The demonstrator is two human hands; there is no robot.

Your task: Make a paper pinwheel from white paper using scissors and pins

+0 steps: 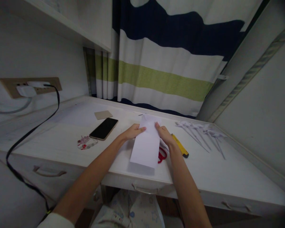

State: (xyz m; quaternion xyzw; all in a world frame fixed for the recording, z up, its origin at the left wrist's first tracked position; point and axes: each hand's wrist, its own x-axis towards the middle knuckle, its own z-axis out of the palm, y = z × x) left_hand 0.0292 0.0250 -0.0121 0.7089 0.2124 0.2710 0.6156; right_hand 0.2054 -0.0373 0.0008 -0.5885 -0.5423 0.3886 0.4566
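A phone [104, 129] lies left, a cutter [180, 146] right; our paper [146, 147] partly hides the scissors [165, 154]. Over the desk [218, 174], our left hand [133, 131] and right hand [164, 133] pinch the paper's sides.

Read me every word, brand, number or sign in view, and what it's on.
Nothing is readable.
White rectangular paper: no writing visible.
Black-screened rectangular phone: screen dark, no text.
Yellow-and-black plastic cutter: any markings too small to read.
Pale patterned lap fabric: small prints, too blurred to read.
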